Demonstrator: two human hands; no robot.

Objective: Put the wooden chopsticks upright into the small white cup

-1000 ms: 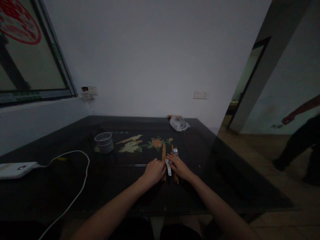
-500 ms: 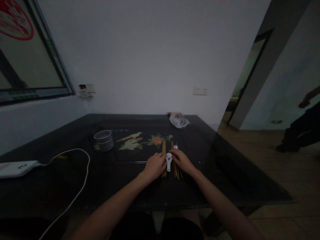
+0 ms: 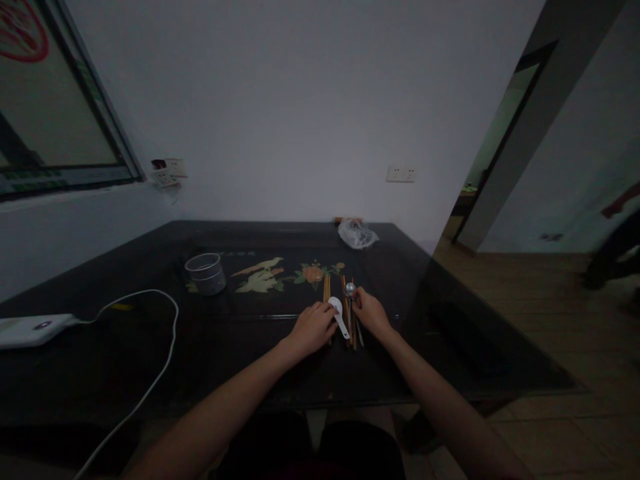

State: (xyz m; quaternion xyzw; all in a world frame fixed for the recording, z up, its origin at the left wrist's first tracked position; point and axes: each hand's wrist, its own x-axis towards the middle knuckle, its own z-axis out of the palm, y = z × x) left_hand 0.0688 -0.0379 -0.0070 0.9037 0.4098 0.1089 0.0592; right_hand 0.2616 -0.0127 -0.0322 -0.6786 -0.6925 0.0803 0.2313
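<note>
head view, round-bowled white spoon [image 3: 339, 318], slim wooden chopsticks [image 3: 344, 293]

Pretty dim shot tbh, kinda grey and murky all over. Can't tell where the light comes from, but the plain whitish wall [image 3: 300, 100] is the brightest big area. The glossy black desk [image 3: 240, 353] swallows most detail, just a thin pale line of sheen across it, and it's nearly black underneath. The round-bowled shiny metal spoon [image 3: 349, 289] catches a little glint. Wide lens stretches the edges, so the dark-framed window [image 3: 65, 120] leans hard and the dark-clothed person [image 3: 617, 243] far right looks smeary.
</note>
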